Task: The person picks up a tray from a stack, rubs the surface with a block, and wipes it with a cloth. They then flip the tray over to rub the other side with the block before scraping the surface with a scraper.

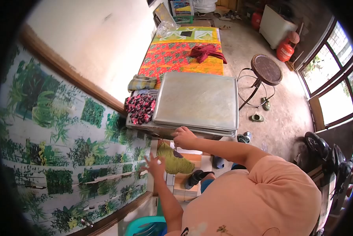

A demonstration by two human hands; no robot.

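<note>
My right hand is at the front edge of a stack of flat metal trays, its fingers curled and pinched together. I cannot tell what is between those fingers. Below and to the left, my left hand is held in the air with its fingers spread, close to the patterned wall. A small white spot shows by its fingers. Between and beneath the two hands is a green cloth with a dark patch, over the tiled floor in this view.
Folded cloths, including a pink-and-black one, lie left of the trays. Beyond is a table with a red flowered cover and a maroon cloth. A round stool stands right, a teal plastic item below.
</note>
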